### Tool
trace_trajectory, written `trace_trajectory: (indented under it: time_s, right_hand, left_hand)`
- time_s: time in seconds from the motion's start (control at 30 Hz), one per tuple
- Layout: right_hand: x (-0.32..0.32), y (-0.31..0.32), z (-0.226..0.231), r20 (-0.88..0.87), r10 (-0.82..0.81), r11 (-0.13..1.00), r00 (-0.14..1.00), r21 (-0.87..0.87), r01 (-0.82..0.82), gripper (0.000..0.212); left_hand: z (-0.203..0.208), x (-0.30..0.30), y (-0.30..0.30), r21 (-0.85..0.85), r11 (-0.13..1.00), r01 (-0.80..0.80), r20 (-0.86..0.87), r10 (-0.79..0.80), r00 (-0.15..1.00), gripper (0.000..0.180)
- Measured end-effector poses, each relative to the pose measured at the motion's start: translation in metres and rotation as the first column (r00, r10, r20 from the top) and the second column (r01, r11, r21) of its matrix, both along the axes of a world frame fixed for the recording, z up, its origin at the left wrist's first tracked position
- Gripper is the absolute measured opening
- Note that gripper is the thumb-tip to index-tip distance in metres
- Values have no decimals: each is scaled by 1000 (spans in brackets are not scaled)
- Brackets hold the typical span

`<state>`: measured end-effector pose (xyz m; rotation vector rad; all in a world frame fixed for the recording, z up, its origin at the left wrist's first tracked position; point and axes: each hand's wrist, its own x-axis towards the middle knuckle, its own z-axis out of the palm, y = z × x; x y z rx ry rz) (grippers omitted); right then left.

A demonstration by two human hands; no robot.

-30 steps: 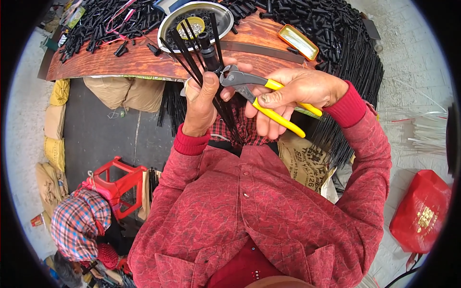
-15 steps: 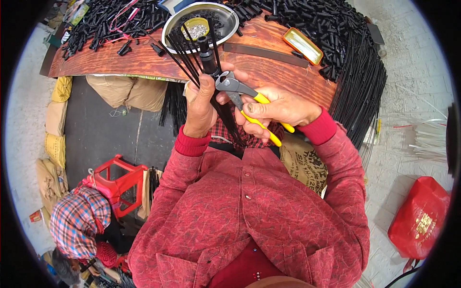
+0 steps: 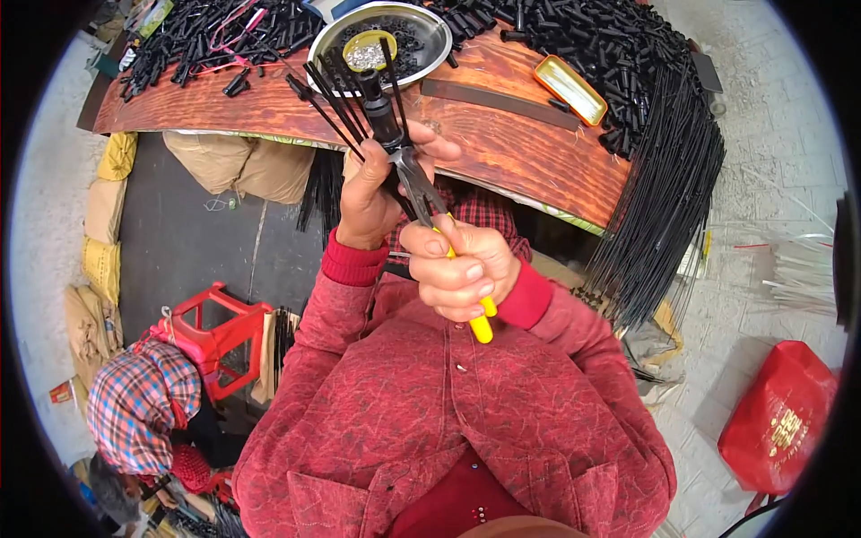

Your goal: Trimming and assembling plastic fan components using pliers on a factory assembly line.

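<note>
My left hand (image 3: 369, 202) is wrapped round several thin black rods (image 3: 348, 108) and a black stepped tube (image 3: 383, 117), which stand up above its fingers. In my right hand (image 3: 462, 269) are pincers with yellow handles (image 3: 484, 327), squeezed together in the fist. The dark jaws of the pincers (image 3: 417, 184) meet the lower end of the tube, beside my left thumb. Exactly what the jaws bite on is hidden by the fingers and the tool.
On the reddish wooden table (image 3: 502, 134) lie heaps of black tubes (image 3: 592, 45), a metal tray (image 3: 439, 45) with a small yellow dish (image 3: 363, 56), a dark flat bar (image 3: 498, 103) and a yellow-rimmed box (image 3: 569, 90). Long black rods (image 3: 668, 197) hang off the right end. A person in a checked hood (image 3: 143, 403) is near a red stool (image 3: 220, 332).
My right hand has swung down and left, turning the pincers steeper. Their handles, spread before, are now squeezed together, and the jaws have moved onto the tube's lower end.
</note>
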<state>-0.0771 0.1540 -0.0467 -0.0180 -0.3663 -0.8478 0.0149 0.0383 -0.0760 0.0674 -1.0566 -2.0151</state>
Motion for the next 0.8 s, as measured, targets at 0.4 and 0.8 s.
trace_trajectory:
  time_s: [0.4,0.8]
  right_hand:
    - [-31,1,-19,-365,-173,958,915,-276,71,39]
    - [-83,6,68,-963,-266,962,-39,-262,-78,38]
  left_hand:
    - [5,1,-1,-50,995,91,24,-90,996,56]
    - [15,-8,8,1,1000,20,-11,-20,1000,50]
